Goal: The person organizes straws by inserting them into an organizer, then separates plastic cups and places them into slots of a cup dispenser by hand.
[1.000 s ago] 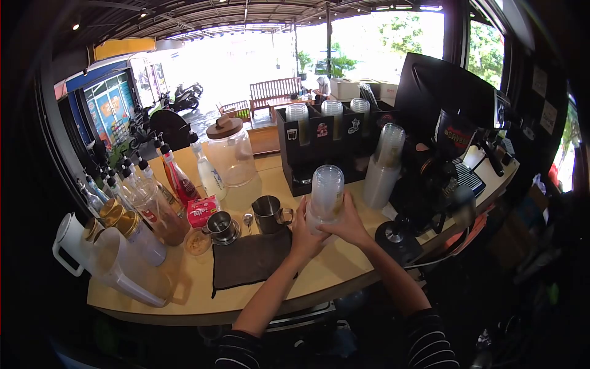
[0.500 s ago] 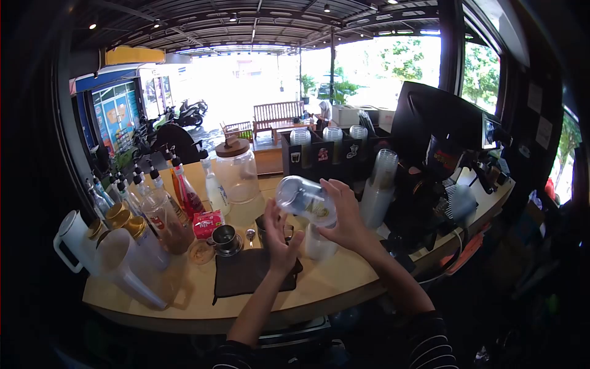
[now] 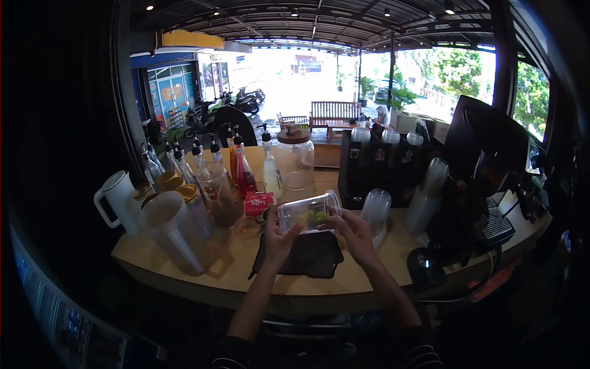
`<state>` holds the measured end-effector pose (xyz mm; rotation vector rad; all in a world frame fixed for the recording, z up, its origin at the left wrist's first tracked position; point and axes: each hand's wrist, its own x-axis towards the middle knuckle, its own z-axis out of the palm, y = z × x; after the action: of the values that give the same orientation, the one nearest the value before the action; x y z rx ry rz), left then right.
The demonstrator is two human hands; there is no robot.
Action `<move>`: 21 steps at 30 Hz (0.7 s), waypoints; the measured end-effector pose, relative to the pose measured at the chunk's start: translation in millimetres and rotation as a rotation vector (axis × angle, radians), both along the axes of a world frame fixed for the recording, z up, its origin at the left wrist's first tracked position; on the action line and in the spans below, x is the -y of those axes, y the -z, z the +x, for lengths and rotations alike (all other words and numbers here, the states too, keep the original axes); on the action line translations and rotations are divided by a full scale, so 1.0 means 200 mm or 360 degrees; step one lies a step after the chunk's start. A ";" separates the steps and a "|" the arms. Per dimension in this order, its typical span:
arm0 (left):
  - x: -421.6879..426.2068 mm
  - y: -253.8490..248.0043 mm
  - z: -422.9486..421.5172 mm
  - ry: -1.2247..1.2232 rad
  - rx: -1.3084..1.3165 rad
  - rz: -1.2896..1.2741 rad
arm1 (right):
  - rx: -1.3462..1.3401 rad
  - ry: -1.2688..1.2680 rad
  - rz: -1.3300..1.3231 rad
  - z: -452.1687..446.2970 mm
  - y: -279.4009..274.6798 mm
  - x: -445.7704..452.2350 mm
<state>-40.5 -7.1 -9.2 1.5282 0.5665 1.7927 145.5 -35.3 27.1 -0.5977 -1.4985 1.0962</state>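
Observation:
A clear plastic cup [image 3: 302,210] with a green print is tipped on its side, its rim towards the right. My left hand [image 3: 279,241] grips its base end. My right hand [image 3: 354,232] holds it near the rim, fingers at the print. Below the cup lies a dark folded cloth [image 3: 307,258] on the wooden counter [image 3: 215,277]. A red packet [image 3: 259,202] and a small round lid or dish [image 3: 247,227] sit left of my left hand. Right of the cup stands a stack of clear cups [image 3: 376,209]. The metal cup by the packet is mostly hidden.
A large glass jar [image 3: 296,163] stands behind the cup. Pump syrup bottles [image 3: 244,169], a clear pitcher [image 3: 172,224] and a white jug [image 3: 117,197] crowd the left. To the right are a black cup holder [image 3: 384,166], tall cup stacks [image 3: 428,197] and dark equipment [image 3: 467,227].
The camera view has turned left, shifting the scene rightward. My left hand, earlier open and apart from the cup, now grips it. The cup has turned so its rim points right.

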 end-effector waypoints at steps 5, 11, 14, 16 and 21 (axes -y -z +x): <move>0.01 0.05 -0.06 0.0182 0.0221 -0.0106 | -0.0035 0.0044 0.0037 -0.08 0.05 -0.01; 0.02 0.08 -0.08 0.0157 0.0232 -0.0076 | -0.0173 -0.0126 -0.0138 -0.08 0.06 0.00; 0.01 0.09 -0.05 0.0201 0.0239 -0.0083 | -0.0217 -0.0110 -0.0188 -0.08 0.09 0.02; 0.00 0.10 -0.02 0.0165 0.0393 -0.0018 | -0.0507 -0.0248 -0.0251 -0.11 0.11 0.04; 0.11 0.00 0.13 0.0109 0.0451 -0.0117 | -0.0547 -0.0366 -0.0288 -0.13 0.22 0.08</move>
<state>-15.3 -29.1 -9.0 1.2021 0.4303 1.8719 120.3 -50.7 -16.7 -0.3409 -1.1960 1.4442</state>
